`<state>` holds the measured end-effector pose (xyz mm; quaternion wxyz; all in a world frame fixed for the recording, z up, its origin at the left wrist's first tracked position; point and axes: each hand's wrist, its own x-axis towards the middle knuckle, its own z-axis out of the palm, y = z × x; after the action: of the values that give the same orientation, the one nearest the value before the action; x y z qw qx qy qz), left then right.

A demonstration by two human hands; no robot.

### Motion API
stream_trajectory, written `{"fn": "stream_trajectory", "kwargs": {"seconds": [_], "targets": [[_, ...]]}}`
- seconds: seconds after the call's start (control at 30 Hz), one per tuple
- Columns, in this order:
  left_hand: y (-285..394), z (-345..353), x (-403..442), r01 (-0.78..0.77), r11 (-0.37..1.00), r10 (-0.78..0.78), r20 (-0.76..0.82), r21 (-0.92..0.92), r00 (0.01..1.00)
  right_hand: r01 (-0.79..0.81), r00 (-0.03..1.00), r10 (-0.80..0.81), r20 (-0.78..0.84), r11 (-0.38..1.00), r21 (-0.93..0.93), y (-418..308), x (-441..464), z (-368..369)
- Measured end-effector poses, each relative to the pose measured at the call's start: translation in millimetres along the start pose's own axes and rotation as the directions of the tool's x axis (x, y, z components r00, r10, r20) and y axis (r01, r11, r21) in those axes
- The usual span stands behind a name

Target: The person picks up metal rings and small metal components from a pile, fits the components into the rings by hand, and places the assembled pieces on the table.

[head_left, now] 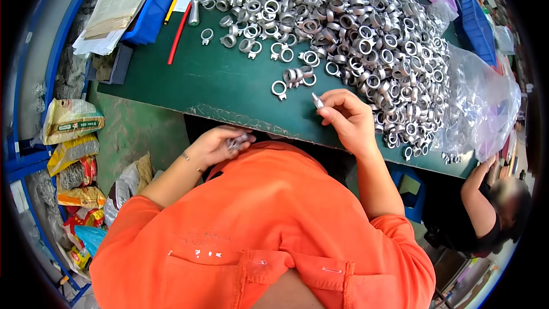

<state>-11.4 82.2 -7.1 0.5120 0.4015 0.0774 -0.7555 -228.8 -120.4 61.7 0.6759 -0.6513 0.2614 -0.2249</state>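
Note:
My left hand (220,144) is at the table's front edge, close to the orange shirt, with its fingers curled round one or more grey metal rings (237,142); how many is hidden. Over the table, my right hand (350,117) pinches a short silver metal pin (317,100) between thumb and fingertips, its tip pointing up and left. A single metal ring with a small lug (279,88) lies flat on the green table (229,91) left of that hand. Beside it sits a small cluster of similar rings (297,75).
A large heap of metal rings (343,17) covers the back and right of the table. A red pencil-like stick (180,34), a yellow pen (172,8) and a metal-handled tool (195,6) lie at left. Clear plastic (480,91) drapes the right end, where another person (480,206) sits.

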Motion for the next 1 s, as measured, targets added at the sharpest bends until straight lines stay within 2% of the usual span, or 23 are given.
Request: {"fn": "stream_trajectory", "kwargs": {"seconds": [0.03,0.07,0.1,0.13,0.17,0.23,0.37,0.53,0.57,0.63,0.7,0.73,0.8,0.83,0.9,0.97,1.0], "targets": [[-0.5,5.3,15.2,0.008,1.0,-0.01,-0.056,-0.022,0.998,0.001,1.0,-0.001,-0.008,1.0,-0.003,-1.2,-3.1,3.2],[-0.8,7.8,34.6,0.012,1.0,-0.013,-0.048,-0.018,0.999,0.026,1.0,-0.027,0.005,0.996,0.088,-2.6,-5.5,6.0],[-1.6,9.7,51.0,0.003,0.977,-0.009,-0.025,-0.214,1.0,0.049,0.998,-0.053,0.019,0.983,0.176,-4.5,-7.9,8.2],[-2.5,11.5,67.3,0.004,0.916,-0.005,-0.001,-0.401,1.0,0.05,0.998,-0.056,0.027,0.983,0.177,-8.8,-10.3,9.6],[-1.1,16.1,79.7,-0.004,0.883,0.021,0.031,-0.47,0.999,0.087,0.996,-0.092,0.018,0.98,0.177,-10.0,-12.4,11.4],[-0.6,23.3,95.5,-0.004,0.871,0.052,0.084,-0.491,0.995,0.158,0.987,-0.159,0.0,0.984,0.083,-11.1,-17.5,11.5],[0.0,31.2,99.9,-0.024,0.933,0.071,0.119,-0.359,0.99,0.241,0.97,-0.241,0.0,0.97,-0.019,-13.7,-23.1,12.6],[-6.6,24.6,90.7,-0.095,0.984,0.108,0.083,-0.147,0.991,0.253,0.965,-0.261,0.029,0.952,0.172,-6.1,-20.7,13.0],[-9.1,21.6,87.5,-0.117,0.991,0.121,0.064,-0.068,0.991,0.252,0.965,-0.261,0.034,0.951,0.177,-5.8,-19.4,14.3],[-11.7,12.3,76.2,-0.121,0.978,0.125,-0.015,0.169,0.992,0.205,0.971,-0.236,0.038,0.905,0.374,-5.5,-18.4,17.1],[-8.1,8.0,56.4,-0.036,0.882,0.107,-0.126,0.469,0.986,0.199,0.969,-0.241,0.057,0.895,0.399,-3.2,-17.5,16.4],[-3.7,5.8,41.1,0.079,0.697,0.123,-0.228,0.713,0.966,0.198,0.965,-0.251,0.076,0.886,0.419,-2.0,-16.9,16.1],[10.8,7.1,2.9,-0.004,0.272,0.175,-0.046,0.962,0.984,0.189,0.966,-0.246,0.079,0.883,0.429,-0.5,-15.3,16.0],[20.8,14.4,-13.8,-0.068,0.074,0.174,0.054,0.995,0.983,0.184,0.967,-0.243,0.083,0.881,0.436,0.1,-14.6,16.6],[41.1,50.9,-43.5,-0.149,0.044,0.119,0.143,0.988,0.983,0.17,0.972,-0.221,0.075,0.891,0.421,0.9,-11.7,17.9],[45.1,74.7,-50.6,-0.274,0.392,0.183,0.218,0.878,0.959,0.161,0.975,-0.208,0.074,0.899,0.408,0.1,-8.8,22.6],[46.1,92.8,-51.6,-0.279,0.581,0.223,0.18,0.765,0.958,0.174,0.978,-0.205,0.043,0.911,0.374,-1.5,-7.7,27.0]]}}
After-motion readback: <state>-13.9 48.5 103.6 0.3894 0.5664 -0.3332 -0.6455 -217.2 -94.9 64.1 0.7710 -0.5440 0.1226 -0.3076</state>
